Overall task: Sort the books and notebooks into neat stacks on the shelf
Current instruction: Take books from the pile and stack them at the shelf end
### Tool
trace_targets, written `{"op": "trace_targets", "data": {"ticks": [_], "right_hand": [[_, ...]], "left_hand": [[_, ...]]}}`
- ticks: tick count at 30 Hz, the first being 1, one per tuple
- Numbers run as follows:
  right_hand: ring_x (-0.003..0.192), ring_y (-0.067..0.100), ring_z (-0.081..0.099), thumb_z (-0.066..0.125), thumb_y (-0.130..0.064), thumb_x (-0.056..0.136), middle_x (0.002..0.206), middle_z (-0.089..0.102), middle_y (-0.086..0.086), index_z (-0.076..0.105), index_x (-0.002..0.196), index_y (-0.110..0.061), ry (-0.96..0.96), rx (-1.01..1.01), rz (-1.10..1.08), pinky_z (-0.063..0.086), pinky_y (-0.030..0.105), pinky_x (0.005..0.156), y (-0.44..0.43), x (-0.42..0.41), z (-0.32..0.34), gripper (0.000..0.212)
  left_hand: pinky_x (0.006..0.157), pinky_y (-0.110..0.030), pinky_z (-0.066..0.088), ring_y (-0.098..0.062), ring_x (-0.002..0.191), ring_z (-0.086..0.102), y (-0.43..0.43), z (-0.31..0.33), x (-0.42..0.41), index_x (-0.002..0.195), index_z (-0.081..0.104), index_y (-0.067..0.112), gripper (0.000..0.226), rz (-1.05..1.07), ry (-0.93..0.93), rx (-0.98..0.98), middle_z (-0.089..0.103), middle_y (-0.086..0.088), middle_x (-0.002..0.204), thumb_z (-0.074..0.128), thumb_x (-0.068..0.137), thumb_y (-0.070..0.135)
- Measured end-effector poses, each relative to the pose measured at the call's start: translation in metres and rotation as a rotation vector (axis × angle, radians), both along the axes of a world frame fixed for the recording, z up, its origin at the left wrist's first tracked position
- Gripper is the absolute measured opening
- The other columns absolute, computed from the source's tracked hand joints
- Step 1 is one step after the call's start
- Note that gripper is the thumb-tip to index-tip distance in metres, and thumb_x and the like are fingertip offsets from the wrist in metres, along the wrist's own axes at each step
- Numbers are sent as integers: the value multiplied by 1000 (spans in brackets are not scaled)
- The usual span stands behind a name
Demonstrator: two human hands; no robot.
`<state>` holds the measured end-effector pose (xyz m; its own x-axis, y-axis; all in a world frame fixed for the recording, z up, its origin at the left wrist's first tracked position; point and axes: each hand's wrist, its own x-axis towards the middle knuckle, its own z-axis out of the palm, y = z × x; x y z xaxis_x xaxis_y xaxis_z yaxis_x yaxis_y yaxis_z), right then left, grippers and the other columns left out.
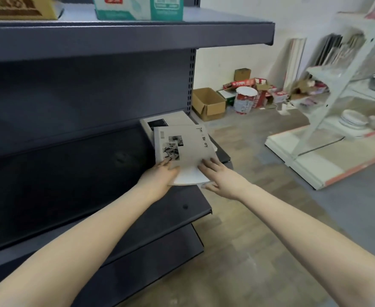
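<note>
A beige book (187, 145) with black-and-white photos on its cover lies on top of another pale book (168, 120) with a black patch, at the right end of the dark grey shelf (82, 173). My left hand (160, 176) holds the top book's near left corner, thumb on the cover. My right hand (217, 173) rests flat on its near right corner with straight fingers. The book's white page edge (188, 178) faces me.
An upper shelf (126, 34) carries a teal and white box (137, 7) and a brown carton (18, 7). To the right, on the floor, stand a cardboard box (208, 104), red packaging (246, 100) and a white rack (337, 103) with dishes.
</note>
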<state>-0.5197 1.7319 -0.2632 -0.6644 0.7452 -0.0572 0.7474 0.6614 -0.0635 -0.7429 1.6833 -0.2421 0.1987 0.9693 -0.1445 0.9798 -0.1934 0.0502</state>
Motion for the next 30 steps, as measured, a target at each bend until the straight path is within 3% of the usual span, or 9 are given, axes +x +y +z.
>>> {"op": "trace_targets", "data": {"ticks": [2,6,9,13,17,21,24,30], "right_hand": [[146,26,4,42,-48,96,159,8,6,15,151,-18,-13,-64,-58,15,38,118,2,8,0,68],[146,22,8,34,-36,101,159,10,4,21,150,-23,69,-80,-139,17,34,116,9,12,2,52],[146,23,9,34,-27,102,158,13,2,24,149,-26,111,-69,-209,22,41,115,14,7,-4,48],[142,35,14,36,-7,96,158,14,0,24,148,-31,87,-49,-267,21,42,115,27,-3,-8,58],[140,39,16,35,-12,95,158,15,-6,25,146,-37,63,-50,-248,26,45,112,48,-6,-7,57],[140,35,18,38,-4,91,158,12,-8,22,148,-35,49,-78,-252,31,40,108,58,-10,-3,67],[136,32,29,39,0,90,158,11,-9,21,148,-33,76,-85,-234,36,35,103,65,-13,-2,70],[133,31,30,37,3,88,157,14,-12,24,147,-38,98,-118,-216,37,34,102,81,-12,-2,73]], "left_hand": [[113,-39,28,-24,146,5,4,3,6,150,20,20,68,-5,19,-43,10,-11,158,48,94,44],[109,-42,33,-24,145,7,15,3,17,147,25,18,76,35,22,-54,13,-10,157,52,87,55],[109,-41,32,-25,145,9,23,-4,19,147,24,17,77,61,16,-40,15,-10,157,52,86,56],[114,-45,17,-26,145,7,27,-15,19,149,19,16,69,87,27,50,12,-9,157,32,94,56],[116,-47,14,-31,144,2,32,-25,22,150,13,12,65,139,-6,69,8,-14,156,26,98,49],[117,-48,8,-36,144,-6,35,-28,31,150,7,8,62,212,-33,78,0,-19,156,21,101,43],[117,-48,8,-35,143,-11,38,-31,36,150,4,6,61,249,-85,74,-5,-19,156,20,102,40],[117,-46,12,-34,144,-5,48,-32,35,149,10,6,61,262,-79,123,1,-20,156,25,101,41]]}}
